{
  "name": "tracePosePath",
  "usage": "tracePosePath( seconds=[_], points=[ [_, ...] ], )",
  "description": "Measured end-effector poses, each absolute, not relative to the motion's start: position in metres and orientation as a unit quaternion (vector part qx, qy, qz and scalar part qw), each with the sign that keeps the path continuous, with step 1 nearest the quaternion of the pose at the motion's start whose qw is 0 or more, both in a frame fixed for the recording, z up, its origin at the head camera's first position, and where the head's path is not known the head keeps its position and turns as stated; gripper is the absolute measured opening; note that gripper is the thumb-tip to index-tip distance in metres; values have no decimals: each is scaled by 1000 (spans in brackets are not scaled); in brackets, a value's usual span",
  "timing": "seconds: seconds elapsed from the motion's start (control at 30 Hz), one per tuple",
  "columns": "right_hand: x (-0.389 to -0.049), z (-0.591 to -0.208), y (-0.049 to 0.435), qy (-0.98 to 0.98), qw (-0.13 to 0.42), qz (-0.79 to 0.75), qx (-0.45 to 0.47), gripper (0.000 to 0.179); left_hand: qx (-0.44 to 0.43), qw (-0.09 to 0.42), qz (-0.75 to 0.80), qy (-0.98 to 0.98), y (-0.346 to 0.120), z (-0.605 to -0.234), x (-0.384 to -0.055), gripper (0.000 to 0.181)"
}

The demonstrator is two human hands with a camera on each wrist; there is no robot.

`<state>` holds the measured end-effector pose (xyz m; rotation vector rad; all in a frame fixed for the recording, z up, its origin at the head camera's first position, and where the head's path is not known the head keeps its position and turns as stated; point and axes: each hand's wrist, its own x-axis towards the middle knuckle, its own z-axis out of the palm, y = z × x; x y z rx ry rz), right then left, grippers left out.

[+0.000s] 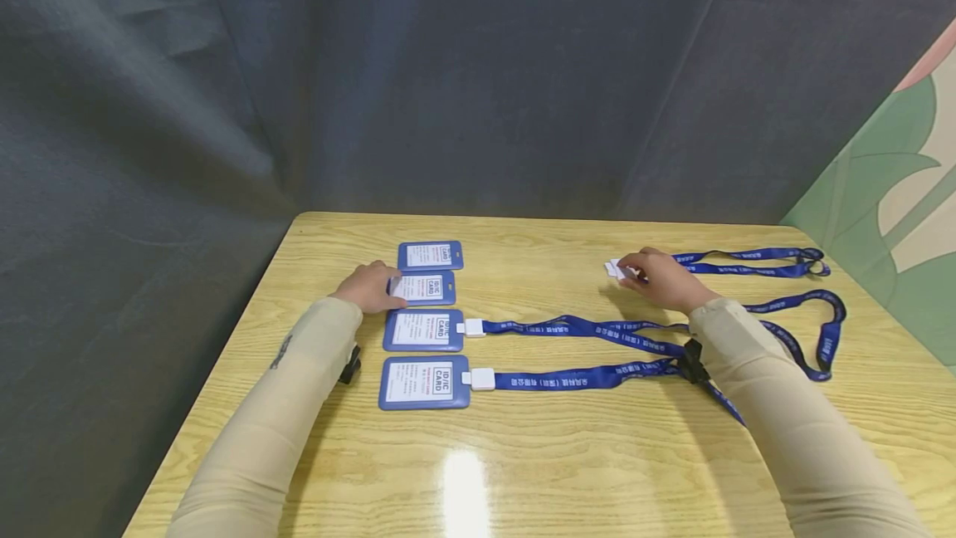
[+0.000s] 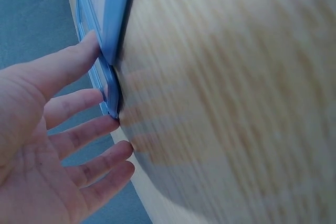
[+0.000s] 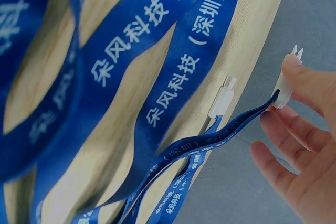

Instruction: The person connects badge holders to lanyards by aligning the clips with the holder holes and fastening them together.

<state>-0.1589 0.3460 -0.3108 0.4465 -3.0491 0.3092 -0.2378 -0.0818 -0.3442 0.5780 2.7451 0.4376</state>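
Observation:
My left hand (image 1: 368,287) rests at the left end of a blue ID card holder (image 1: 427,289), second from the back in a column of several. In the left wrist view its thumb and fingertips touch the holders' blue edges, fingers fairly straight. My right hand (image 1: 667,279) pinches a white lanyard clip (image 3: 283,90) between thumb and fingers, with a blue printed strap trailing from it. Another white clip (image 3: 222,100) lies on the table beside it. The rearmost card holder (image 1: 430,255) has no lanyard attached.
Two nearer card holders (image 1: 424,330) (image 1: 426,382) are joined to blue lanyards (image 1: 556,379) that run rightward under my right forearm. Lanyard loops (image 1: 777,260) lie at the back right. A dark curtain (image 1: 478,81) hangs behind the wooden table (image 1: 358,471); a painted wall (image 1: 904,173) is at right.

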Motion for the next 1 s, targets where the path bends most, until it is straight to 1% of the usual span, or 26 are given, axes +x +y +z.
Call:
tracePosePath(
  seconds=[1.0],
  points=[
    [-161,-311,336,-983,20,101,152,26,210,144,143,956,-81,-345,-238,61]
  ],
)
